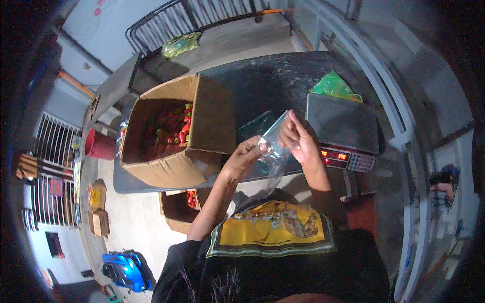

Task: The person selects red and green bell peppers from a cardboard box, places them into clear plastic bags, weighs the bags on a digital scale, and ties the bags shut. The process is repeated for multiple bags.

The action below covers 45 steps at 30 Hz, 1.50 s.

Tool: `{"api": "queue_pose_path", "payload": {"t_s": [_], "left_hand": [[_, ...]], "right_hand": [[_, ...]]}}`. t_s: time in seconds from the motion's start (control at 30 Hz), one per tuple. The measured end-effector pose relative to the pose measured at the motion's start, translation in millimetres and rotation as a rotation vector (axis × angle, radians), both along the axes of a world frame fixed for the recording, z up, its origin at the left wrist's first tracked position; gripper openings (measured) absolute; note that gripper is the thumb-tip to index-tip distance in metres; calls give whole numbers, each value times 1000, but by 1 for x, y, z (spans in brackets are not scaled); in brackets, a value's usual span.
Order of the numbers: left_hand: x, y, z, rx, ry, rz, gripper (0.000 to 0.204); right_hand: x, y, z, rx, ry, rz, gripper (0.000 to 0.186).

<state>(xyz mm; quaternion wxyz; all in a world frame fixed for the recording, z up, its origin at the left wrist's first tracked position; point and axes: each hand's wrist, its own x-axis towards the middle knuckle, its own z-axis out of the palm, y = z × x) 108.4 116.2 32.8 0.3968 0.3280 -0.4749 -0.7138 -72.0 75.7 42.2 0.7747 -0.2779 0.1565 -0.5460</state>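
In front of my chest I hold a clear plastic bag [275,135] between both hands, above the near edge of the dark table. My left hand [244,157] is closed on its left side, thumb and fingers pinching the film. My right hand [302,140] pinches the bag's upper edge with thumb and forefinger, the other fingers curled. The bag's lower part hangs loose toward me. More clear film [251,126] lies on the table behind my left hand. Left of my hands stands an open cardboard box [214,111] with red and some green peppers [182,132] inside.
A digital scale [343,123] with a lit red display stands right of my hands, a green plastic bag [333,87] behind it. Below the table is a second cardboard box [174,214] with red peppers. A pink bin [100,145] and a blue motorbike [126,271] stand left.
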Motion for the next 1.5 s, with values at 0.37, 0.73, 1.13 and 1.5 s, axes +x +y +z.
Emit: {"api": "queue_pose_path", "payload": {"t_s": [0.37,0.73,1.13,1.5], "left_hand": [[29,7,31,250,331,252,23],[66,32,35,101,365,436,22],[164,44,49,22,20,259,30],[373,105,36,-194,-422,1724,19]], "right_hand": [[3,10,0,-255,647,459,23],[57,7,-8,-446,532,603,20],[133,3,11,41,455,339,27],[362,-90,18,-1042,1037,467,17]]}}
